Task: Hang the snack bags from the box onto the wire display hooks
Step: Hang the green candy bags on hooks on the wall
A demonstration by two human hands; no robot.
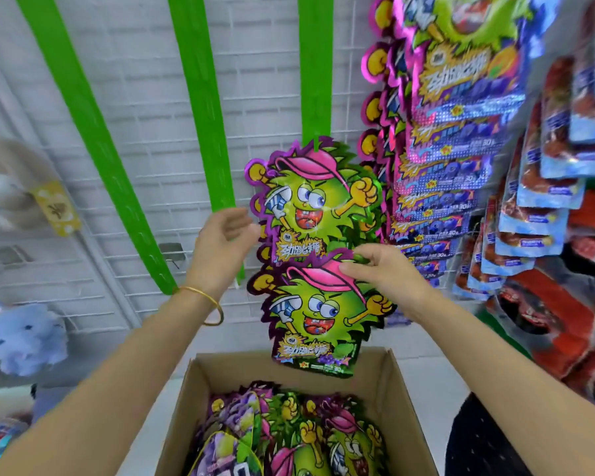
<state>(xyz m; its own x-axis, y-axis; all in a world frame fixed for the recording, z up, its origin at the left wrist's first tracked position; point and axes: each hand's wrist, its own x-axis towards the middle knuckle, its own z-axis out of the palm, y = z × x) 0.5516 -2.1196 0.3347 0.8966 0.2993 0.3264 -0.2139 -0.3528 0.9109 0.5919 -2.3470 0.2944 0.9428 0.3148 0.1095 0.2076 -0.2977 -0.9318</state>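
2 hands at frame centre: right hand (389,276) pinches the top edge of the lower snack bag (318,321), probably light, slippery foil; left hand (220,242) is loose and empty.

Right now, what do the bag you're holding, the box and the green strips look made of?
The snack bag: glossy foil-like plastic film, going by the glints and its metallic purple edge. The box: matte brown cardboard, dull and creased at the corner. The green strips: probably smooth plastic, perhaps painted metal; even colour, slight sheen.
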